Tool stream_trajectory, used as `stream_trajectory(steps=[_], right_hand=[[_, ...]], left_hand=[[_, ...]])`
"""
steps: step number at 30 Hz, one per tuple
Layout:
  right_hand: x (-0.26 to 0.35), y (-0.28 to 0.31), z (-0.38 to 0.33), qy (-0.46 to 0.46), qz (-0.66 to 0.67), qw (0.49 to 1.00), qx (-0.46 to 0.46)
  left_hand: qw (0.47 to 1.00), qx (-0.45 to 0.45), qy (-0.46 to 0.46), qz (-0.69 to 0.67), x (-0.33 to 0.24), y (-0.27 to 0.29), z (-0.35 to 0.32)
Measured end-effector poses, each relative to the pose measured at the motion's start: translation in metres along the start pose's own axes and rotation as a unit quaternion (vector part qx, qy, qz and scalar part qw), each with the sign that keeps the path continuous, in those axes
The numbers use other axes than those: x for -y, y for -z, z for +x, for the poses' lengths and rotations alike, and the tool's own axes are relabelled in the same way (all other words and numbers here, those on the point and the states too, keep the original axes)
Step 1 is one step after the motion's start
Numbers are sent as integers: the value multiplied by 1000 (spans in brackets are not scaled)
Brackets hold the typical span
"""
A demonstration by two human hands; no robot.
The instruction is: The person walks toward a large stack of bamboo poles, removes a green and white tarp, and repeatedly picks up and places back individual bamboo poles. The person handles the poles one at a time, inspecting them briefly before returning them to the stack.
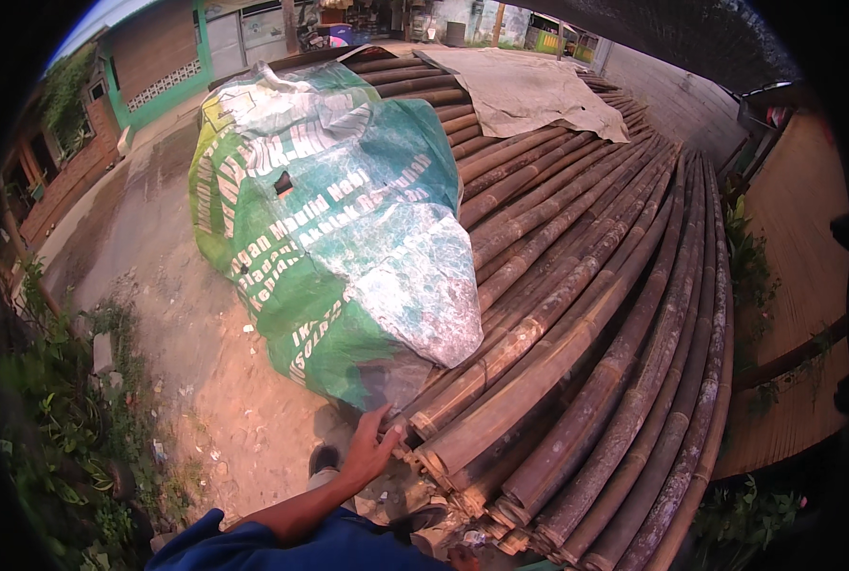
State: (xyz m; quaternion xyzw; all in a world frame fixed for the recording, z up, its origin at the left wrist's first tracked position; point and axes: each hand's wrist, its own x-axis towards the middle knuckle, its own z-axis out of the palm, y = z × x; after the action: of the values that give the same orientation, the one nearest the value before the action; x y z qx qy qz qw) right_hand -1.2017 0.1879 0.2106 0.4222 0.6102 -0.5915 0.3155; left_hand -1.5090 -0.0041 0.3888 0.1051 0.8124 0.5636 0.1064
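My left hand (372, 451) reaches up from the lower edge to the near ends of a stack of brown bamboo poles (539, 352). Its thumb and fingers are apart, touching the pole ends just below the lower corner of a green and white printed tarp (348, 228). The wrinkled, whitish-stained tarp lies over the left side of the stack and hangs down that side; a small hole shows in it. Some poles are split lengthwise near their ends. I cannot make out my right hand; a small skin-toned patch at the bottom edge is too cut off to name.
A beige sheet (529, 90) covers the stack's far end. Dirt ground (220, 381) and a paved lane (125, 257) run along the left, with weeds (63, 447) beside them. A grey wall (672, 95) and a brown panel (800, 247) stand at the right. My shoe (324, 460) is near the stack.
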Motion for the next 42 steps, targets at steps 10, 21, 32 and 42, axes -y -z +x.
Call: stream_trajectory(steps=[10, 21, 32, 42], right_hand=[[173, -194, 38, 139, -188, 960, -156], [445, -397, 64, 320, -299, 899, -6], [698, -566, 219, 382, -402, 832, -6], [1124, -774, 250, 548, -280, 788, 1]], left_hand=[[983, -31, 162, -82, 150, 257, 6], [892, -394, 174, -135, 206, 576, 52], [898, -358, 194, -168, 268, 731, 231], [816, -449, 332, -150, 363, 920, 321]])
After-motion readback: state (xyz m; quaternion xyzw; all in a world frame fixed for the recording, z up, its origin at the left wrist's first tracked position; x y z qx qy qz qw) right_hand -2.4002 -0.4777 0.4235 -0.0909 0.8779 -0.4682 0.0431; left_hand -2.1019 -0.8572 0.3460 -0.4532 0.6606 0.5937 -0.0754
